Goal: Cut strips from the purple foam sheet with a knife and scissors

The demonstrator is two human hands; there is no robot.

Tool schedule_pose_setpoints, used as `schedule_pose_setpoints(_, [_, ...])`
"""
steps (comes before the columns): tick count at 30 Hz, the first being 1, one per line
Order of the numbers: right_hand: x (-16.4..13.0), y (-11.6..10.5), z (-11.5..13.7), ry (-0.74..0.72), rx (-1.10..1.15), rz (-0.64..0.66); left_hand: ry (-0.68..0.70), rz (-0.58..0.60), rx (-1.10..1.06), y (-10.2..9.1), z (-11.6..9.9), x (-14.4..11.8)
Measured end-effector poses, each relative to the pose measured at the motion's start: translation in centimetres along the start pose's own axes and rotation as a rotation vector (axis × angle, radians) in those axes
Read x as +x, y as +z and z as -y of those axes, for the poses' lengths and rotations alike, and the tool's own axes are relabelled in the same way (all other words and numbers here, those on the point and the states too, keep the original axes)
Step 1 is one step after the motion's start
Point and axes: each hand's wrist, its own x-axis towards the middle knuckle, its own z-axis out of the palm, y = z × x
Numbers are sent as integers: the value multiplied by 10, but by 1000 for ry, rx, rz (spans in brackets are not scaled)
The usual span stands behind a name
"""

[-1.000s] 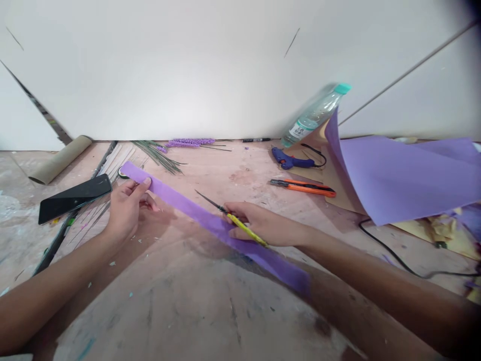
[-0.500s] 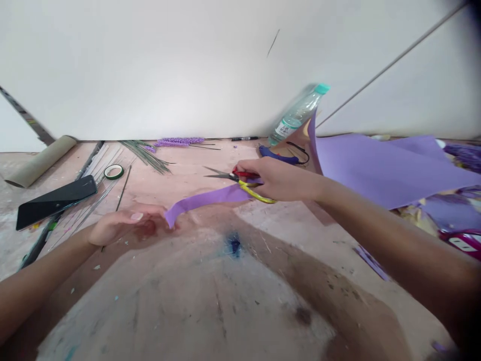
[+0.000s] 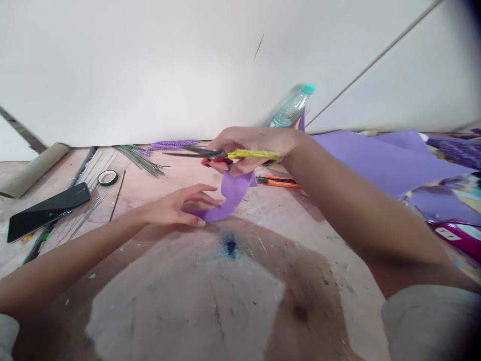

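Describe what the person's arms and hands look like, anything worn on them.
Both forearms are bare, with no watch, bracelet or glove in view. The left hand and the right hand show no rings. A light grey sleeve edge covers the right upper arm, and a pale sleeve corner shows at the left arm.

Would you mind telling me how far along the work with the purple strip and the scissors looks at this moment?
Done: a narrow purple strip exists apart from the large purple sheet. In hand: the right hand grips the scissors and the strip's upper end, while the left hand touches its lower, curled end on the table. Left: the strip shows no visible cuts, and the green stems and tape roll lie untouched.
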Motion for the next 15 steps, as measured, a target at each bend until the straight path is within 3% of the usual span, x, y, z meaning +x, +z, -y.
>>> schedule_pose_setpoints(7, [0,3,-2,55,139,-22,-151,347,-59,31,-29,-40])
schedule_pose_setpoints(8, [3,6,-1,59,151,-6,-144,345,-58,32,-31,-46])
schedule_pose_setpoints(12, [10,11,-1,2,156,8,-99,-100,58,25,-17,-45])
schedule_pose_setpoints(15, [10,6,-4,-114,123,2,-94,-190,54,22,0,-22])
